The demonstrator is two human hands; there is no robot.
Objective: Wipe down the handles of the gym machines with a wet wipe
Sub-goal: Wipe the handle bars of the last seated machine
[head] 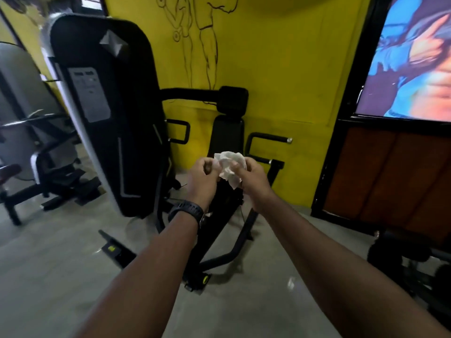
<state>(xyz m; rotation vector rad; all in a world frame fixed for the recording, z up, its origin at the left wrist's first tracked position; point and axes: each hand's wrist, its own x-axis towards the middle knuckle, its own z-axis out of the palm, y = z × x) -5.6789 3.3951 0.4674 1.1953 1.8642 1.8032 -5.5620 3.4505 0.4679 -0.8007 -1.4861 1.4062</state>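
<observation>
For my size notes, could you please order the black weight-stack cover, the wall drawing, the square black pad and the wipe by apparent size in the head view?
1. weight-stack cover
2. wall drawing, cut off at the top
3. square black pad and wipe look alike; the wipe is nearer, so unranked

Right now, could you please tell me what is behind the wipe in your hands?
Behind the wet wipe, gripped by left hand and right hand, stands the machine's black back pad, with the yellow wall beyond. The pad's lower end is covered by wipe and hands.
</observation>
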